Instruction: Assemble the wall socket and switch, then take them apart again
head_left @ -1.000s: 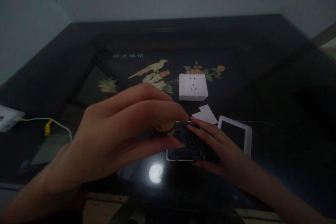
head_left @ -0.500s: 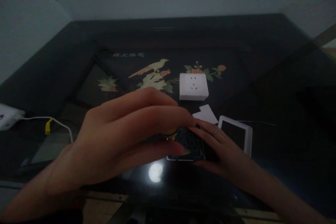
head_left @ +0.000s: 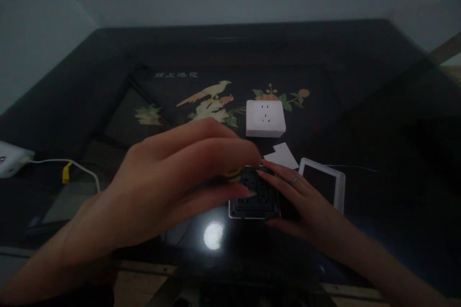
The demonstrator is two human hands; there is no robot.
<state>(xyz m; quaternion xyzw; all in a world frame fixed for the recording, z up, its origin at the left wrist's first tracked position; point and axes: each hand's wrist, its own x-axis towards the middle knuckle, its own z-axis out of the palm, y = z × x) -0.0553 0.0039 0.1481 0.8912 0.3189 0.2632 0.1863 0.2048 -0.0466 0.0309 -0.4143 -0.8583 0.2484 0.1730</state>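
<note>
A wall socket (head_left: 255,204) lies on the table with its black back facing up and a white rim showing round it. My right hand (head_left: 298,196) grips its right side, fingers at the far corner and thumb at the near one. Above the socket's left part, my left hand (head_left: 187,172) is closed round what looks like a screwdriver (head_left: 232,171) with a yellow and black handle. The fingers hide most of that tool, and its tip does not show.
Behind the hands stands a white box-shaped socket (head_left: 265,117). A white plate (head_left: 283,156) and a white frame (head_left: 340,189) lie to the right. At far left a white cable (head_left: 84,167) with a yellow tag runs from a white device (head_left: 12,159). The dark glossy tabletop (head_left: 230,48) reflects light.
My left hand has shifted slightly left and up, with its fingers turned a little, so more of the socket's black back shows. My right hand keeps its hold.
</note>
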